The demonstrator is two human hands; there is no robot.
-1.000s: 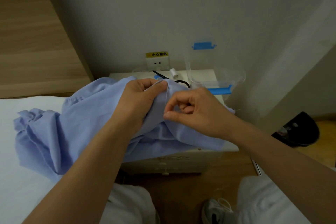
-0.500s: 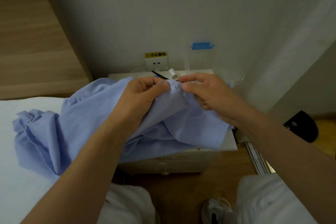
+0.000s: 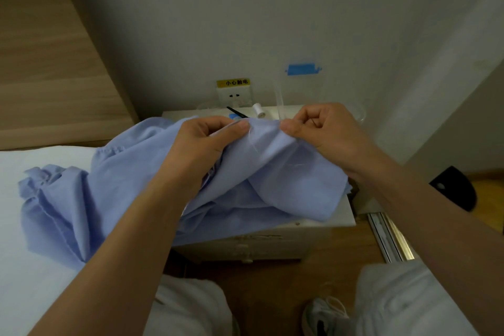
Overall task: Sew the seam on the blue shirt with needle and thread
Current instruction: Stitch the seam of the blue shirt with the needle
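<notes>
Items as I read them from my station, left to right. Bed (image 3: 30, 267): white sheet, carrying the trailing, gathered part of the blue shirt (image 3: 81, 199). The rest of the shirt runs right, is lifted between both hands, and drapes over the top and front edge of the white table (image 3: 345, 217). Left hand (image 3: 204, 144): fingers closed on a raised fold of the shirt, thumb on the near side, holding the seam edge up over the middle of the table. Thread (image 3: 253, 144): a thin pale line hanging from the fold just right of the left thumb and looping across the cloth toward the right wrist, so I judge it already runs through the fabric. Back edge of the table: black scissors (image 3: 236, 112), partly hidden behind the shirt, and a white spool (image 3: 258, 110) just beside them, below the wall socket (image 3: 234, 95). Right hand (image 3: 324, 131): fingers curled, thumb and forefinger pinching the same fold a short way along from the left hand. The needle may be in that pinch, but I cannot make it out. Progress, by my estimate: stitching is under way, with a stretch of seam held taut between the two grips. No finished stitches can be read at this sharpness, and no knot or cut shows. Remaining: further stitches, tying off, trimming the thread.
</notes>
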